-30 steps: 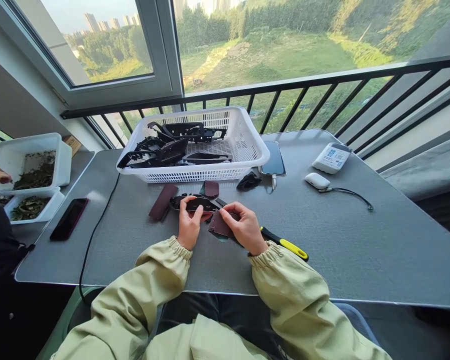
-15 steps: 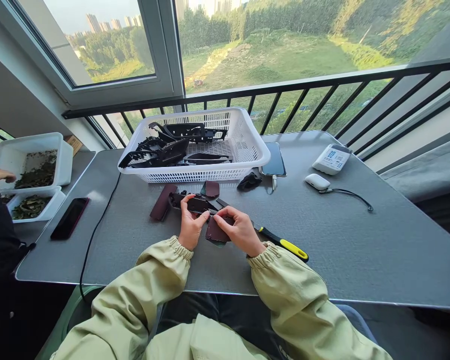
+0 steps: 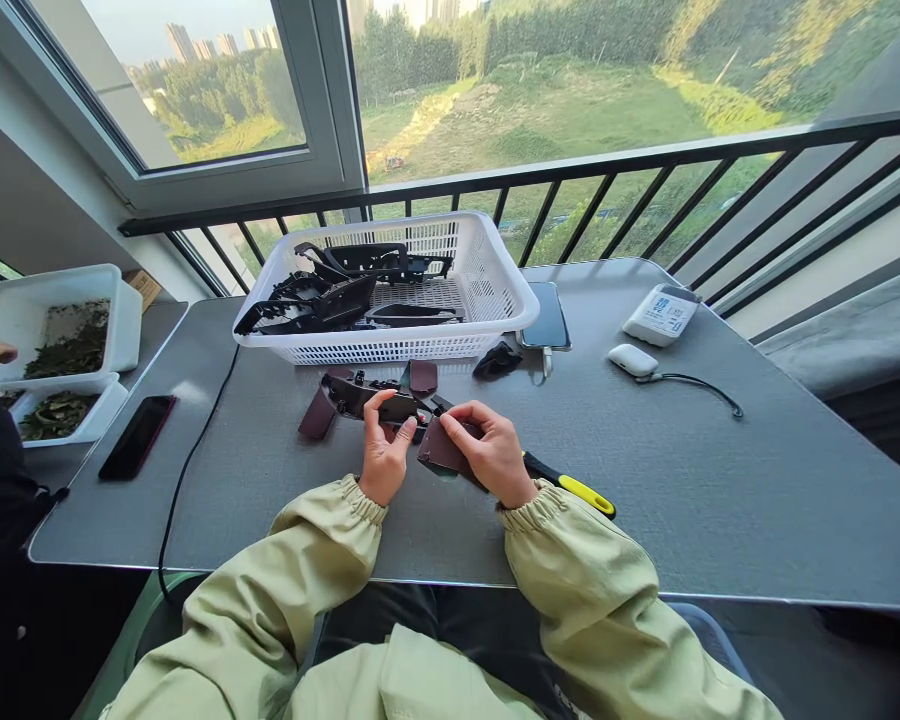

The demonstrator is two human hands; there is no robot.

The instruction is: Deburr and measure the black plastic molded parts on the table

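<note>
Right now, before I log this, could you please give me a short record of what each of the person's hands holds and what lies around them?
Left hand: holds a black moulded plastic part
Right hand: holds a dark red sandpaper sheet
Nearby: yellow-and-black tool handle; more sandpaper
Behind: white plastic basket of black parts

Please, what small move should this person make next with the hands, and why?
Probably bring the sandpaper in the right hand onto the black plastic part, because the left hand already grips that part steadily and the sandpaper is close beside its end.
</note>
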